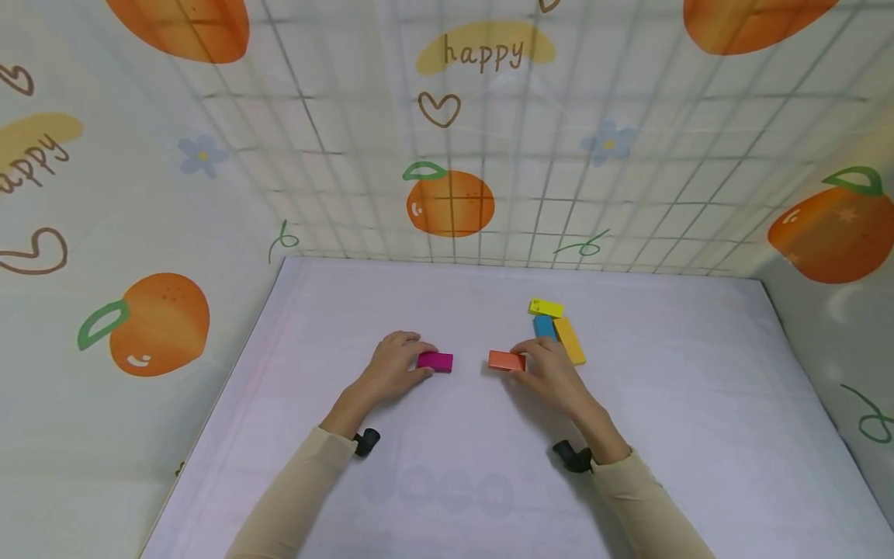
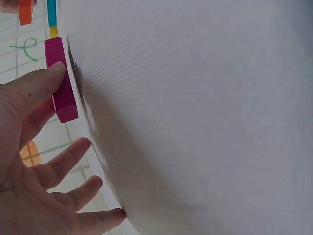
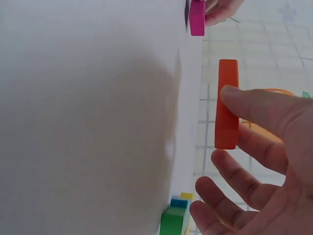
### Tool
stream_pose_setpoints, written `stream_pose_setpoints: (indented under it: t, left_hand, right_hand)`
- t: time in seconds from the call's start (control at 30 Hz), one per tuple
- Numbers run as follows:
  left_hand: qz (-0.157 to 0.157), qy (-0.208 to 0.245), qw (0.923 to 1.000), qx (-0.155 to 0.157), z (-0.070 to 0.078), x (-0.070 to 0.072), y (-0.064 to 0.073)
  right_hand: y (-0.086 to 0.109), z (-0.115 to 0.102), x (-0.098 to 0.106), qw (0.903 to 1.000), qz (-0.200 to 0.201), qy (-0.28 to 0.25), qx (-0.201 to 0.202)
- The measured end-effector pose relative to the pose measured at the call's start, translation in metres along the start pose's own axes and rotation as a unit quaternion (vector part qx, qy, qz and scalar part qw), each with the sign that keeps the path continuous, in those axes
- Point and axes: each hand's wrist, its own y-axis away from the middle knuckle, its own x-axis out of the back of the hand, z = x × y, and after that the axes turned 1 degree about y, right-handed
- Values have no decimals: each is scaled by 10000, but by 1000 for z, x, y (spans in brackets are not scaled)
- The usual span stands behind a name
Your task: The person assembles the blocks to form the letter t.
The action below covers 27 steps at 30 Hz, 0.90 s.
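My left hand (image 1: pixel 396 368) pinches a magenta block (image 1: pixel 438 362) between thumb and forefinger, just left of the table's middle. In the left wrist view this block (image 2: pixel 66 105) lies very near the white surface; I cannot tell if it touches. The other left fingers are spread. To the right, my right hand (image 1: pixel 553 374) pinches an orange block (image 1: pixel 504 360). The right wrist view shows the orange block (image 3: pixel 227 120) raised off the table, with the thumb across its side. A gap separates the two held blocks, their short ends facing each other.
Beyond the right hand lie a lime-yellow block (image 1: pixel 546 308), a blue block (image 1: pixel 544 327) and a deeper yellow block (image 1: pixel 570 341), close together. A green block (image 3: pixel 172 223) shows near them in the right wrist view. Printed cloth walls (image 1: pixel 335 210) border the white table (image 1: pixel 447 435).
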Motion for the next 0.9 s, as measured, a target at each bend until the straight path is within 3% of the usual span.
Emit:
stream_pose_setpoints:
  t: [0.7,0.9]
  left_hand:
    - [-91,-140,9994,308,4,0,1]
    - [30,-104,9997,223,6,-1,1]
  right_hand:
    - [-19,-8,-20,9996,-227,107,105]
    - [-23,-10,-25,9993,-317,176,18]
